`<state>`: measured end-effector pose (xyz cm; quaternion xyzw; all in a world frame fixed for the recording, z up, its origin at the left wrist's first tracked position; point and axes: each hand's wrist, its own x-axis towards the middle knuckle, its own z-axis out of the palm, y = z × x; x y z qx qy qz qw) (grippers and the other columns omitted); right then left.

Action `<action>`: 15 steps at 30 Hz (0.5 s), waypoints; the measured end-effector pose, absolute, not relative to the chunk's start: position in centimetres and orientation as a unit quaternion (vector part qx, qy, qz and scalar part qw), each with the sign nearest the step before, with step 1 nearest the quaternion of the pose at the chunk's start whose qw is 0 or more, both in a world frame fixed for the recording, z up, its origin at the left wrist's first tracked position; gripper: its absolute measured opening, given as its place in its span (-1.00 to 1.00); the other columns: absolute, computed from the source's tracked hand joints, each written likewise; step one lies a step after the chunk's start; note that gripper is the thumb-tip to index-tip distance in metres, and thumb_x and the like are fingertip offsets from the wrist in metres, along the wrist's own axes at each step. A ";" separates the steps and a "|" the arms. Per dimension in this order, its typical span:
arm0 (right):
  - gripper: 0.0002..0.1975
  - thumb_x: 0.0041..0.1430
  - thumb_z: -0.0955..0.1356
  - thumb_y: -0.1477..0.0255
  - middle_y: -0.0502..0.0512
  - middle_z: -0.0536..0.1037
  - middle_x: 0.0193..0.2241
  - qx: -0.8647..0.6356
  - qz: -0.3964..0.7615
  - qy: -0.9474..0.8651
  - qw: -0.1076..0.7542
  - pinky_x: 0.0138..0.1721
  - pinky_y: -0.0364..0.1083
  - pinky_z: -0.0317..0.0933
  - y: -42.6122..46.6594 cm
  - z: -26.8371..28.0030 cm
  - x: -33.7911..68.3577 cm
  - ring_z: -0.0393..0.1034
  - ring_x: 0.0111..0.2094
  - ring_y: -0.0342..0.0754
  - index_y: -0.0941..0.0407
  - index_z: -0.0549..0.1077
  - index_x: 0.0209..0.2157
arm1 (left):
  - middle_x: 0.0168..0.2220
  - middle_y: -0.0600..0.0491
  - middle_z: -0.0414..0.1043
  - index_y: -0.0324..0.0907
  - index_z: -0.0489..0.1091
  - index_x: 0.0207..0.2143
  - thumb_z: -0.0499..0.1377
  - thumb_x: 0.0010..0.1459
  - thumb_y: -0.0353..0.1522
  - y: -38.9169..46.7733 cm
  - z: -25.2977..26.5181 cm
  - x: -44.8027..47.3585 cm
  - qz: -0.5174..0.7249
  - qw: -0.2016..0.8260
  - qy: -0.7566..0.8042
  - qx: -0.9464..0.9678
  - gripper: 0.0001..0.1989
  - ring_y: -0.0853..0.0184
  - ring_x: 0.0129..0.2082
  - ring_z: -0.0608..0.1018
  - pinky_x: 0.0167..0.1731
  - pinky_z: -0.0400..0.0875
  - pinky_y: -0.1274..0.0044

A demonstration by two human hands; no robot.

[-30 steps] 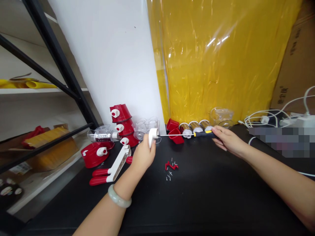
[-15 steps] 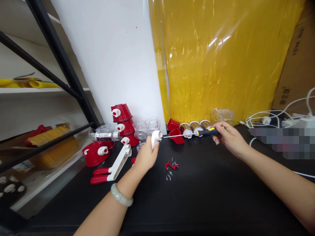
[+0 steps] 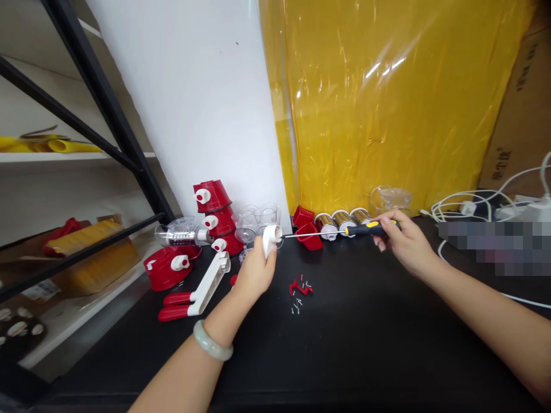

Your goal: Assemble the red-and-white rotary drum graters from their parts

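Observation:
My left hand (image 3: 253,267) is closed around a white plastic crank handle (image 3: 271,238), its round hollow end turned to the right; my fingers hide the rest. Between the fingers of my right hand (image 3: 402,241) is the rear of a black-and-yellow screwdriver (image 3: 365,229), held almost level. Its long shank points left, and the tip is at the mouth of the hollow end; how deep it reaches I cannot tell. Below, small red plastic parts (image 3: 305,289) and several loose screws (image 3: 297,307) lie on the black table (image 3: 370,344).
Two white cranks with red grips (image 3: 206,287) lie at left. Behind them stand stacked red bases (image 3: 213,198) and another red base (image 3: 166,272). Clear cups (image 3: 267,215), red hoppers (image 3: 310,236) and grater drums (image 3: 343,221) line the back. White cables (image 3: 451,201) run along the right.
The white crank handle has shifted slightly left and up in my left hand. The screwdriver tip has followed it a little leftward, and my right hand has hardly moved.

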<state>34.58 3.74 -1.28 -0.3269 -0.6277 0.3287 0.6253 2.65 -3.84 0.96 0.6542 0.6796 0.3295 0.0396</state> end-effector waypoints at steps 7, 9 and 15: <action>-0.69 0.21 0.32 0.08 -0.06 0.42 -0.64 -0.333 0.329 -0.626 0.623 -0.59 -0.14 0.18 3.8 -1.5 34.6 0.28 -0.65 -0.15 0.04 0.35 -0.28 | -0.46 0.01 0.48 -0.16 0.18 -0.08 -0.04 0.29 -0.24 -4.0 1.1 2.7 0.328 0.048 0.681 0.653 -0.77 0.22 -0.50 0.57 -0.43 0.34 0.49; -0.71 0.21 0.31 0.09 -0.05 0.42 -0.63 -0.333 0.330 -0.627 0.622 -0.59 -0.13 0.19 3.9 -1.6 34.7 0.28 -0.64 -0.14 0.03 0.36 -0.27 | -0.46 0.02 0.48 -0.16 0.18 -0.09 -0.04 0.29 -0.23 -3.9 1.0 2.6 0.332 0.049 0.678 0.654 -0.77 0.23 -0.50 0.56 -0.43 0.34 0.50; -0.70 0.20 0.32 0.08 -0.05 0.42 -0.63 -0.338 0.333 -0.624 0.621 -0.60 -0.13 0.19 3.9 -1.6 34.6 0.29 -0.65 -0.14 0.03 0.36 -0.28 | -0.45 0.01 0.49 -0.16 0.18 -0.09 -0.04 0.29 -0.22 -3.7 0.7 2.4 0.333 0.047 0.678 0.654 -0.76 0.23 -0.51 0.56 -0.43 0.36 0.49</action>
